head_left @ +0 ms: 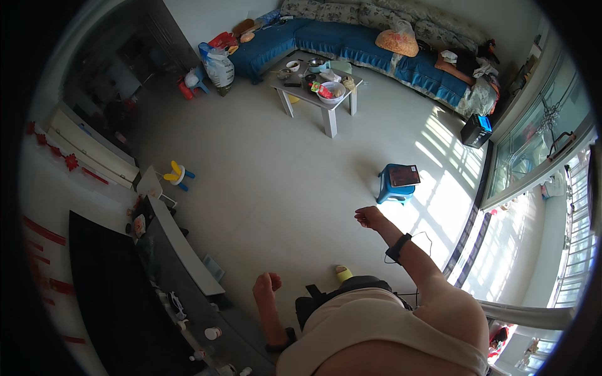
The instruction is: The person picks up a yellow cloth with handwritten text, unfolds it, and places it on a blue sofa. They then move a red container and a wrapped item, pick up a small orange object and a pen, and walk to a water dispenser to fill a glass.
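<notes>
My left hand (267,285) hangs low beside the grey TV cabinet, its fingers curled in and nothing seen in it. My right hand (369,218) is held out over the floor with loosely bent fingers a little apart, and it appears to hold nothing. Nearest to it stands a blue plastic stool (392,191), just beyond the hand. A dark, flat book or box (404,176) lies on the stool's seat. Around my right forearm is a black strap (400,247) with a thin cable. Another dark band (281,340) circles my left wrist.
A low table (328,127) bears bowls, a pan and a white basket (331,93). Behind it curves a blue-covered sofa (329,37). At left stand the cabinet (186,254), with bottles on top, and a small yellow-and-white chair (178,174). A glass sliding door (531,141) lines the right.
</notes>
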`<state>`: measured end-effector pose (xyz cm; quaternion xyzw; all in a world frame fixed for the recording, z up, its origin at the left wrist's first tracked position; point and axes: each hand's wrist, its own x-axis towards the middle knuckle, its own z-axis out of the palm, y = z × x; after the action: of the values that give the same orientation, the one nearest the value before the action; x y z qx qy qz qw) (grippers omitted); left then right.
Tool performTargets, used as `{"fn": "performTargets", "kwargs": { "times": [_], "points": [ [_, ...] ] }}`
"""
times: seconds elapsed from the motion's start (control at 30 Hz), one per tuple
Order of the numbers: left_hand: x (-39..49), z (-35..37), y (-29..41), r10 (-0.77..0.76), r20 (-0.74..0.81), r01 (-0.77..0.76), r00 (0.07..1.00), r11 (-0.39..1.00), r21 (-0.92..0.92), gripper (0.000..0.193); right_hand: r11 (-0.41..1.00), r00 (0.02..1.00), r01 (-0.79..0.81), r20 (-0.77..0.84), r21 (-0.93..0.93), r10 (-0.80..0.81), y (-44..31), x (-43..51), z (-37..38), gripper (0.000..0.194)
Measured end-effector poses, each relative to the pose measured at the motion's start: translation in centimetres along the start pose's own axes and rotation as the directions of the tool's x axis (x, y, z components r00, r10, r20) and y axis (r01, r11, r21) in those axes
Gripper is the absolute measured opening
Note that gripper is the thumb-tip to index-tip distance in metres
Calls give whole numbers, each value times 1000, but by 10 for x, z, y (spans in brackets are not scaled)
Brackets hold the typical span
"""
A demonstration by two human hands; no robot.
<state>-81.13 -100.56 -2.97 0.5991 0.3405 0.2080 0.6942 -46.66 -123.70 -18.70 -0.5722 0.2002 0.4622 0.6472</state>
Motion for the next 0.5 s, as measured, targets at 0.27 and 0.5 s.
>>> {"fn": "performTargets", "kwargs": {
  "times": [0.27,0.5],
  "points": [
    [86,48,98,85,142,-42,986,957,-286,27,942,846,171,533,-288,9,-6,-59,150,26],
    [181,69,167,240,321,4,916,796,-605,25,793,448,482,883,-373,142,-39,-119,287,30]
  ]
}}
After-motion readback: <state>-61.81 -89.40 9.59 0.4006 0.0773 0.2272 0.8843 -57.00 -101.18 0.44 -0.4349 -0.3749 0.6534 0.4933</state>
